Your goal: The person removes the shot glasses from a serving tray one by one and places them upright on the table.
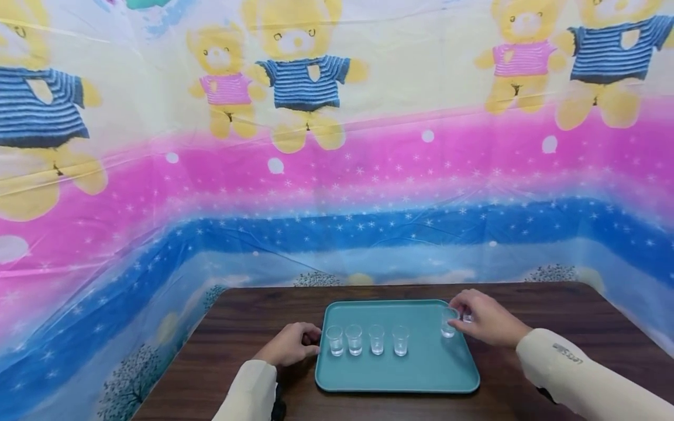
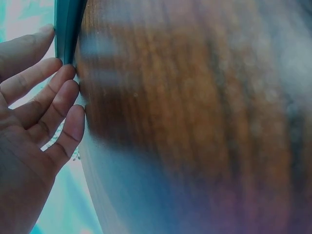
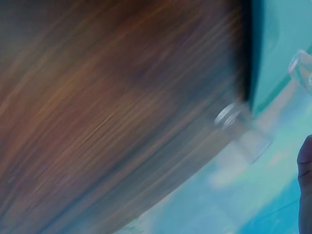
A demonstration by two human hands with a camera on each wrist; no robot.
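On the table lies a teal tray (image 1: 400, 374), and several small clear cups (image 1: 377, 340) stand in a row on its left half. My right hand (image 1: 487, 318) pinches another clear cup (image 1: 449, 323) between thumb and fingers at the tray's right side. One more clear cup (image 3: 243, 131) stands on the table just outside the tray; in the head view my right hand partly covers it. My left hand (image 1: 292, 344) touches the tray's left edge with its fingertips. In the left wrist view, the relaxed fingers (image 2: 68, 92) of that hand meet the rim.
A dark wood-grain table (image 1: 253, 316) carries everything. Behind it and along the sides hangs a printed cloth (image 1: 326, 175) with bears, stars and bands of pink and blue.
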